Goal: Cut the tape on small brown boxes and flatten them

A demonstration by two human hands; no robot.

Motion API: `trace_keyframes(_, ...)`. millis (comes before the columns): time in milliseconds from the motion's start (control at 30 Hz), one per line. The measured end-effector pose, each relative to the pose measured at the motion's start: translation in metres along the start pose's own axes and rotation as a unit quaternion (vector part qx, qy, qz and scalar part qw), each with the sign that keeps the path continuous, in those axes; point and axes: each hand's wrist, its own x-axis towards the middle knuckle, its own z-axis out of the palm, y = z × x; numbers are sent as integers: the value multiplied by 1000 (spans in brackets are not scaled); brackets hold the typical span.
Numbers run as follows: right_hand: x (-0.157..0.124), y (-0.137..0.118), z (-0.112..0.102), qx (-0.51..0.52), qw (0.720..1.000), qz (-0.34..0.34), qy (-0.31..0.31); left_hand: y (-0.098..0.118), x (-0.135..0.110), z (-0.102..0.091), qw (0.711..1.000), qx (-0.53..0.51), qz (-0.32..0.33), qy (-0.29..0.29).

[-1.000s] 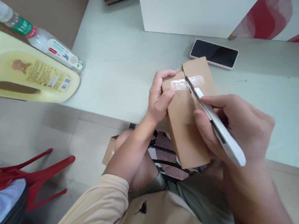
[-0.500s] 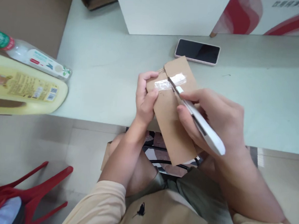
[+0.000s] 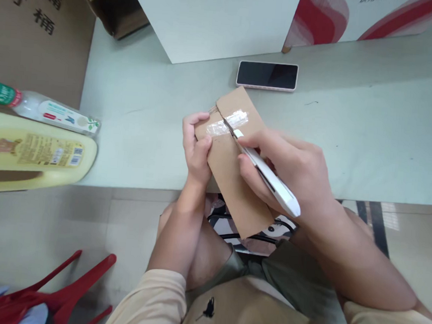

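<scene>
A small brown cardboard box [image 3: 236, 183] is tilted over the table's near edge, partly above my lap. Clear tape [image 3: 237, 120] crosses its seam near the far end. My left hand [image 3: 199, 148] grips the box at its far left corner, thumb on top and fingers round the side. In my right hand [image 3: 288, 167] is a white utility knife [image 3: 274, 181], held like a pen. Its blade points up and left and lies at the seam where the tape crosses. How deep the tip sits is hidden.
A phone [image 3: 267, 75] lies just beyond the box. Behind it stand white cartons [image 3: 219, 22] and an open cardboard box [image 3: 119, 12]. A clear bottle [image 3: 61, 112] and a yellow jug [image 3: 52, 151] lie at the left. A red stool [image 3: 67, 290] is on the floor.
The whole view has shifted, so the box and hands appear further left. The knife blade has slid slightly along the seam at the tape; both grips are unchanged.
</scene>
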Motion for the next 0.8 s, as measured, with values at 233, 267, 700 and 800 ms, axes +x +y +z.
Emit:
trace_keyframes(233,-3,-1,-2,18,1000,13,18,3,-1,2,1000,-27,-11,10)
trace_keyframes(267,-3,-1,-3,21,1000,13,15,4,-1,2,999,-31,-9,10)
trace_keyframes(700,-7,1,-6,106,992,-14,72,9,-1,3,999,-33,-2,20)
trace_keyframes(800,-8,1,-10,124,990,-6,64,10,-1,4,999,-10,-13,32)
